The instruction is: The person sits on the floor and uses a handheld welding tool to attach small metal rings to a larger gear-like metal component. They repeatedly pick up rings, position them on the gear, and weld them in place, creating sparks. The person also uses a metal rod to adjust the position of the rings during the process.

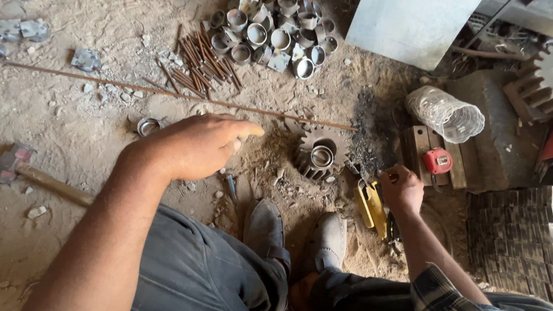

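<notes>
Reaching out over the dusty dirt floor [46,235], the left hand [200,145] hovers flat with its fingers held together and stretched forward, gripping nothing. Just ahead of its fingertips lies a long thin rusty steel rod [181,95], running across the ground from left to right; whether the hand touches it cannot be told. A small shiny metal ring [148,126] lies beside the left wrist. The right hand [402,188] is curled shut around the top of a yellow-handled tool [373,209] that lies on the ground near the grey shoes [296,235]. Between the two hands stands a dark toothed steel gear [317,156] with a short silvery pipe section [322,156] sitting upright in its bore. Farther off, beyond the rod, short cut pipe rings [275,33] lie heaped together, with a bundle of short rusty rod pieces [201,64] next to them. A wooden-handled hammer [31,172] lies to the left of the left forearm. To the right, a clear ribbed plastic jar [446,114] lies on its side; its contents cannot be made out. A red tape measure [437,160] rests on a wooden board [419,145] beside it.
</notes>
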